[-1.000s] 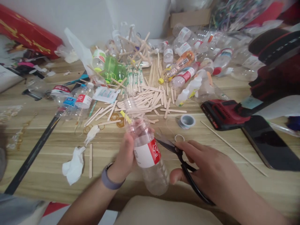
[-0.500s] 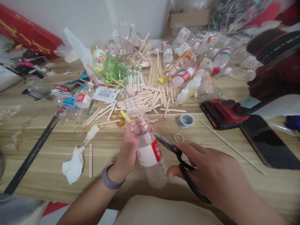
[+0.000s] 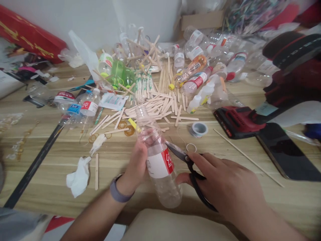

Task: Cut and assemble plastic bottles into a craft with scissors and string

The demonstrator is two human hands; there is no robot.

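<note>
My left hand [image 3: 136,162] is wrapped round a clear plastic bottle [image 3: 167,190] with a white and red label, near its shoulder. The bottle leans, its neck pointing away from me and its base toward me. In my right hand [image 3: 225,180] are black-handled scissors [image 3: 192,167], thumb and fingers at the handles. The scissor tips meet the bottle's side just above the label; whether a blade is inside the plastic I cannot tell. Behind the bottle lies a pile of flat wooden sticks [image 3: 160,105]. The fingers of my left hand are partly hidden behind the bottle.
A red and black power tool [image 3: 240,120] and a dark phone [image 3: 288,154] lie at the right. A roll of tape [image 3: 199,129] sits beyond the scissors. Several plastic bottles [image 3: 198,80] crowd the back. Crumpled tissue [image 3: 79,177] and a single stick [image 3: 97,172] lie at the left.
The bottle's base has shifted slightly toward me and to the right. My right hand and the scissor handles have moved a little left and closed somewhat.
</note>
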